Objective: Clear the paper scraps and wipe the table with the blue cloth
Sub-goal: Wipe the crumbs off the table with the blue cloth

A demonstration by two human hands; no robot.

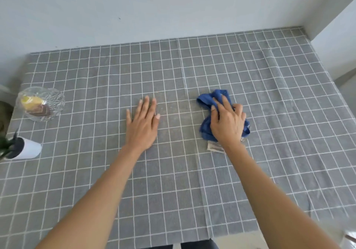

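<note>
The bunched blue cloth (207,102) lies on the grey checked tablecloth (269,94), right of centre. My right hand (228,122) presses down on it, fingers curled over the fabric. A small paper scrap (214,148) pokes out from under the cloth's near edge, just beside my right wrist. My left hand (143,122) rests flat on the tablecloth at the centre, fingers spread, holding nothing.
A cut-glass bowl (55,99) with yellow and brown items stands at the far left. A white pot (31,150) with a green plant sits nearer, at the left edge. Walls bound the table at the back and right.
</note>
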